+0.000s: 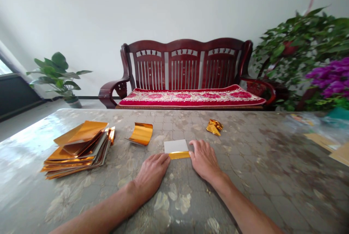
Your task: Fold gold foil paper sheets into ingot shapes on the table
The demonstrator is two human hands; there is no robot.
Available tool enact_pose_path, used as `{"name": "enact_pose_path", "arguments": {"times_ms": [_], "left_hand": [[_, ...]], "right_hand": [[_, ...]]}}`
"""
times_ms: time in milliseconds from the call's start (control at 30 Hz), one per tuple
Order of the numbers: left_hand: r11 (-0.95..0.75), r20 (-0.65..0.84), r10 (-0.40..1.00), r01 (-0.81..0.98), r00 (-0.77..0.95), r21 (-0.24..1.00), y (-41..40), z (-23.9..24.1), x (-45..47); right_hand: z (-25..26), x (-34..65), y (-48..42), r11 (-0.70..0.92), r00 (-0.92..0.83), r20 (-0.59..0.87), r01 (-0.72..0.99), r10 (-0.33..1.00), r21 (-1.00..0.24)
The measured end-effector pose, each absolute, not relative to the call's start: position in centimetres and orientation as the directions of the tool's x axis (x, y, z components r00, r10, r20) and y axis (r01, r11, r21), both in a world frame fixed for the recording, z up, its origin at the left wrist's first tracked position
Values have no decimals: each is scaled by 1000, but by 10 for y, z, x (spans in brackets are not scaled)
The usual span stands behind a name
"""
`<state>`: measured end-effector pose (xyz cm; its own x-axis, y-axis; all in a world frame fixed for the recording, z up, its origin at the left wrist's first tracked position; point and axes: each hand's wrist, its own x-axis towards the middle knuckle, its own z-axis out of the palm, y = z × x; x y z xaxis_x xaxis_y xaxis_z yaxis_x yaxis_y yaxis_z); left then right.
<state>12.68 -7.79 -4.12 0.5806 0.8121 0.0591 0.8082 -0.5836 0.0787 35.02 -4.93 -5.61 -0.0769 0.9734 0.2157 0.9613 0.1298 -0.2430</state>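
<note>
In front of me lies a sheet of gold foil paper (176, 146), its pale back facing up and its near edge folded over into a gold strip. My left hand (154, 170) has its fingers together, pressing on the left end of that fold. At the right end, my right hand (204, 157) grips the fold with curled fingers, the index finger bent near the sheet's right edge. A curved piece of gold foil paper (143, 134) rests beyond my left hand. Farther off on the right sits a crumpled, folded gold foil piece (214, 127).
A stack of gold foil sheets (79, 150) stands at the table's left. Clear plastic and brown paper (321, 141) lie at the right edge. Past the patterned table (174, 205) are a wooden bench (182, 70), a potted plant (61, 75) and purple flowers (331, 77).
</note>
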Motion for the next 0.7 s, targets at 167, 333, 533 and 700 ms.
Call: {"name": "enact_pose_path", "arguments": {"times_ms": [167,333,533,700], "left_hand": [[-542,113,841,825,530,162,-72,-45,123],[-512,148,855,855,497,84,-62,-34,138],[-564,91,815,819,573,-107,-47,-34,160],[-641,58,748,742,661,-198,-40,-35,167]], "right_hand": [[-59,358,-45,222,-142,241,911,960,-348],[-56,357,-45,329,-219,287,842,933,-428],[-56,355,-45,349,-236,290,824,927,-445],[-60,359,-41,313,-174,289,774,941,-550]]}}
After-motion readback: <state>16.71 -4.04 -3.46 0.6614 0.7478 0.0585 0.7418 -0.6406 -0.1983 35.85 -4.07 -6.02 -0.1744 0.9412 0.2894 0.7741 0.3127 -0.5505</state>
